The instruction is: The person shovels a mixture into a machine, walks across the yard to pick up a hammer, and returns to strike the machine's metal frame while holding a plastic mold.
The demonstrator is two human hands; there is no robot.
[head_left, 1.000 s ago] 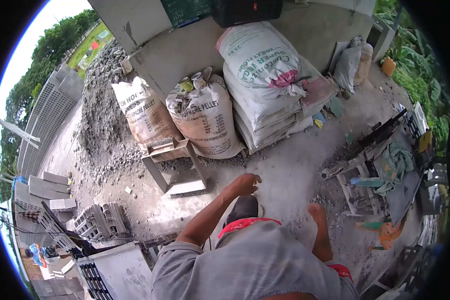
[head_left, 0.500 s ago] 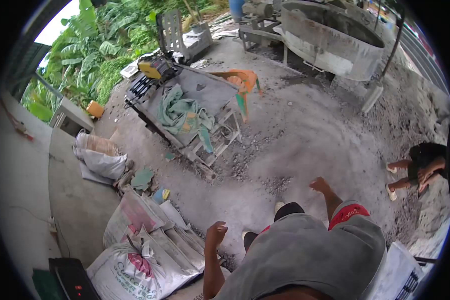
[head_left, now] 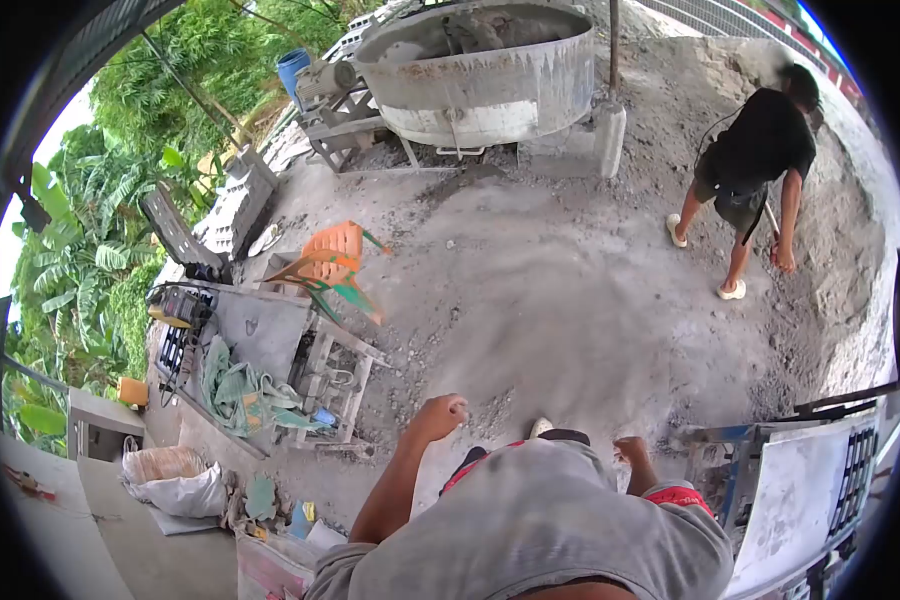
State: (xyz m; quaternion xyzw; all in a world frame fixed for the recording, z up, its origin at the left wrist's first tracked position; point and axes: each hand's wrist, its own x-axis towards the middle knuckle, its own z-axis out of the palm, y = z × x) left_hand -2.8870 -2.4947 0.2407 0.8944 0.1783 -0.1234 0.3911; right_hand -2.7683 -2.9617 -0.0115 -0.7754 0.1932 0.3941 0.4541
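My left hand [head_left: 439,417] is in front of my body with its fingers curled together; whether anything small is inside cannot be made out. On the other side of my grey shirt [head_left: 530,510], my right hand [head_left: 631,451] hangs low, its fingers bent and partly hidden. Dusty grey ground lies beneath both hands, and one of my shoes [head_left: 541,427] shows between them. Neither hand touches the work table [head_left: 255,330] at the left, which bears a green cloth [head_left: 235,392].
A large round metal mixer [head_left: 480,85] stands ahead. An orange chair [head_left: 332,255] is beside the work table. At right, a person [head_left: 755,160] in black holds a thin handle. Another table [head_left: 795,490] is near at right, and sacks [head_left: 175,480] lie at left.
The view has swung to the right, so the work table and chair sit further left. The person at right now shows nearly whole, and the right-hand table has come into view.
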